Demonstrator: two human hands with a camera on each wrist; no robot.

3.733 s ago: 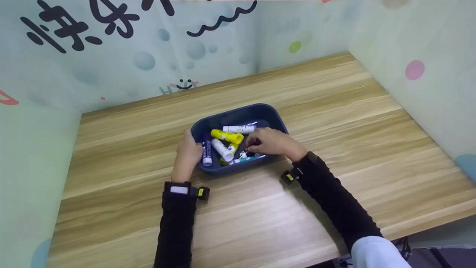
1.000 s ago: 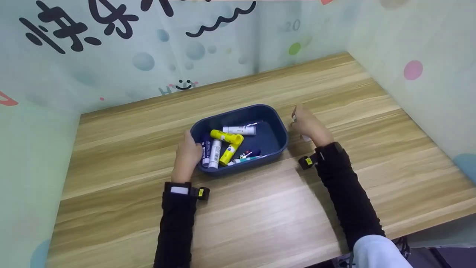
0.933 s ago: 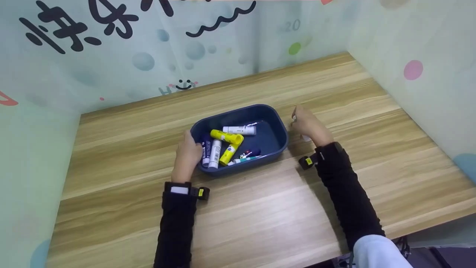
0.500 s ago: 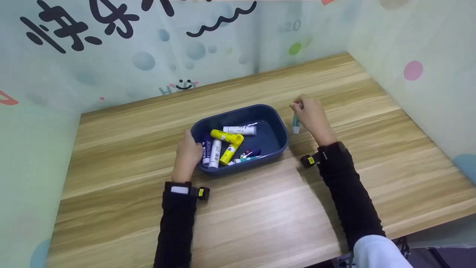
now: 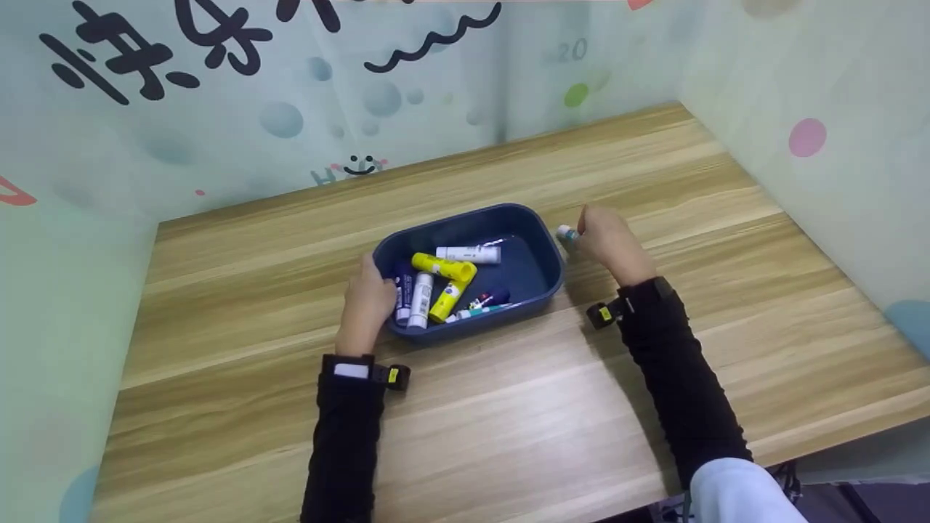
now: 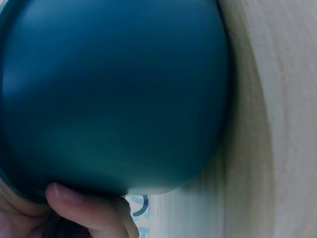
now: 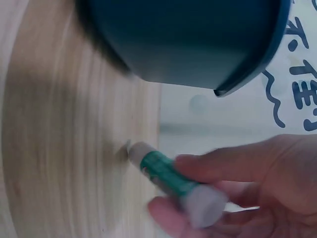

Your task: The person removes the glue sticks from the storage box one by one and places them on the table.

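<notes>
Worktop: wood-grain, walled on three sides by printed panels; we see nothing lying loose on it.

Tray: dark blue, approx. mid-worktop. Contents by head view: two yellow sticks, a white stick across the far part, a white and a dark stick at the left end, plus a few small bits at the near wall, too small to ID. So most items are inside the tray.

Left hand: fingers curled over the tray's left rim, gripping it; left wrist view shows a thumb pressed to the outer wall.

Right hand: just right of the tray, outside it, pinching a green-and-white stick betw. thumb and fingers; its white tip touches or nearly touches the worktop (blurred).

Progress, our judgement: one stick out and in hand, none set down; remainder in tray, so work is at an early stage.
</notes>
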